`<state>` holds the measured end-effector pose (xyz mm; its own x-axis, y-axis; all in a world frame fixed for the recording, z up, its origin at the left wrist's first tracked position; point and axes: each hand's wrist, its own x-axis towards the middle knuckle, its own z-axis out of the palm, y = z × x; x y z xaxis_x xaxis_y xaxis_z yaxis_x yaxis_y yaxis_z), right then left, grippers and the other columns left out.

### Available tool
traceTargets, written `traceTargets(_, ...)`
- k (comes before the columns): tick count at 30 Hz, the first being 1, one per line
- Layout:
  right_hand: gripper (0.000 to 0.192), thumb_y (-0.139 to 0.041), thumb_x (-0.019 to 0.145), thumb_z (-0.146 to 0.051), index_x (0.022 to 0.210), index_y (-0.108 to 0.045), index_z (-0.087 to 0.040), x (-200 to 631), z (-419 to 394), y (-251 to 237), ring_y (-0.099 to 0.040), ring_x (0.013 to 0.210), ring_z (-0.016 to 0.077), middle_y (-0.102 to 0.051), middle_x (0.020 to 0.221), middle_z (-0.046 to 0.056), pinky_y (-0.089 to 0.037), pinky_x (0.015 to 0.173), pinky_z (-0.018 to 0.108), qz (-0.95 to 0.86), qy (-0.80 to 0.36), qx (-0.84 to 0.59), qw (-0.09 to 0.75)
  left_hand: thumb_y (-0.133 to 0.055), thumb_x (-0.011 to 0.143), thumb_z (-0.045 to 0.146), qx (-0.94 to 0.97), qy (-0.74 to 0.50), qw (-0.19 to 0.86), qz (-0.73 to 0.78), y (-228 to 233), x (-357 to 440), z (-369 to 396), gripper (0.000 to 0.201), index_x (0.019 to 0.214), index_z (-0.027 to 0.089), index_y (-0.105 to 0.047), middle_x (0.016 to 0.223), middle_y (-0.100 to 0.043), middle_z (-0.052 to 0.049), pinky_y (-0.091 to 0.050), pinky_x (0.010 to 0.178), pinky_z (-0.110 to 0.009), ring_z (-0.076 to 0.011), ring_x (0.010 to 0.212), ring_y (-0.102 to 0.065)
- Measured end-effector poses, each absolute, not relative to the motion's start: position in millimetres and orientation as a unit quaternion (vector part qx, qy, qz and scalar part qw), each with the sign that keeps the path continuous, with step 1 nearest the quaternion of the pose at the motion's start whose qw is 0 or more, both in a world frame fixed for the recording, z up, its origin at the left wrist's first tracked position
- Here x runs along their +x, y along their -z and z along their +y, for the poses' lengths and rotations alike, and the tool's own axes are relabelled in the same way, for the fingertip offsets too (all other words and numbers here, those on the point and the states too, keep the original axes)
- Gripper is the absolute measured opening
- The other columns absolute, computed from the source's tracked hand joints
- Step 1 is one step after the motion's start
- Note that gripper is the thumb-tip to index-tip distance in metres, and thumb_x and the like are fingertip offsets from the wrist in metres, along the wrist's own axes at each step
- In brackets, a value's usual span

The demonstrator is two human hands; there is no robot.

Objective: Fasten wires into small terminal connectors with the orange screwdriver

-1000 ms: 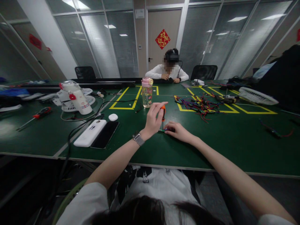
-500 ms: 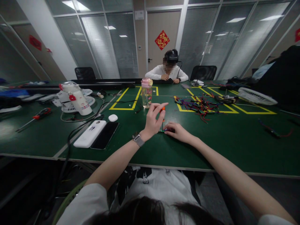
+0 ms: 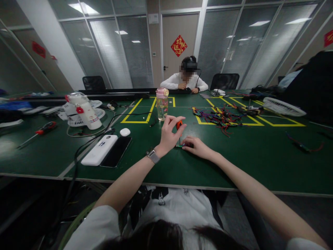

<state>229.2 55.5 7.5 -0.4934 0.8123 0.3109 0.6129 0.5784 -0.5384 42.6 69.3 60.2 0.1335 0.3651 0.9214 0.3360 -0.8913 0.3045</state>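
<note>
Near the middle of the frame I see my left hand (image 3: pixel 169 133) pinching the orange handle of a small screwdriver (image 3: pixel 179 125) between thumb and fingertips. The tool stands almost upright, its thin dark shaft running down to a small circuit board (image 3: pixel 179 145). Only a sliver of the handle shows past my fingers; it is bright orange with a dark band. The board is a tiny green strip, lying flat on the green table (image 3: pixel 234 159), mostly covered. My right hand (image 3: pixel 196 146) lies just right of the shaft, fingers curled and pressed down on the board, pinning it. Just above my hands stands a clear water bottle (image 3: pixel 162 103) with a pink lid. To the left lie a white power bank (image 3: pixel 99 149) and a black phone (image 3: pixel 116 151), side by side and touching.
</note>
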Motion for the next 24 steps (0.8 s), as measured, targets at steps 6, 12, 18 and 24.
traceTargets(6,0.011,-0.067,0.088,-0.019,0.097,-0.073,-0.017,228.7,55.5,-9.4,-0.061,0.074,0.0172,-0.064,0.085,0.004,-0.050,0.073,0.031,-0.846,-0.180,-0.420,0.274,-0.034,0.107,0.025,0.772,-0.596,0.076,0.208,-58.9,43.7,68.1,0.037,0.138,0.021,-0.054,0.130,-0.065,-0.010,-0.049,0.103,-0.037,-0.0197,0.120,-0.061)
traceTargets(12,0.010,-0.067,0.088,-0.019,0.096,-0.073,-0.017,228.2,54.5,-11.3,-0.061,0.074,0.0169,-0.063,0.085,0.004,-0.050,0.074,0.031,-0.846,-0.179,-0.422,0.272,-0.048,0.103,0.024,0.760,-0.615,0.049,0.205,-60.8,43.4,68.4,0.029,0.130,0.021,-0.060,0.110,-0.069,-0.007,-0.053,0.091,-0.034,-0.0178,0.101,-0.065)
traceTargets(18,0.010,-0.067,0.088,-0.019,0.096,-0.073,-0.018,229.2,54.9,-10.1,-0.061,0.073,0.0162,-0.064,0.085,0.004,-0.051,0.073,0.031,-0.849,-0.172,-0.421,0.271,-0.060,0.098,0.029,0.757,-0.615,0.010,0.221,-62.4,42.0,68.0,0.016,0.109,0.020,-0.067,0.093,-0.061,-0.003,-0.052,0.080,-0.031,-0.0160,0.084,-0.059)
traceTargets(24,0.010,-0.067,0.088,-0.018,0.096,-0.073,-0.017,229.2,55.4,-9.9,-0.061,0.074,0.0164,-0.063,0.084,0.004,-0.050,0.073,0.030,-0.848,-0.174,-0.422,0.269,-0.038,0.106,0.029,0.768,-0.603,0.038,0.215,-60.6,42.4,67.2,0.033,0.127,0.020,-0.062,0.114,-0.065,-0.009,-0.052,0.094,-0.036,-0.0196,0.107,-0.062)
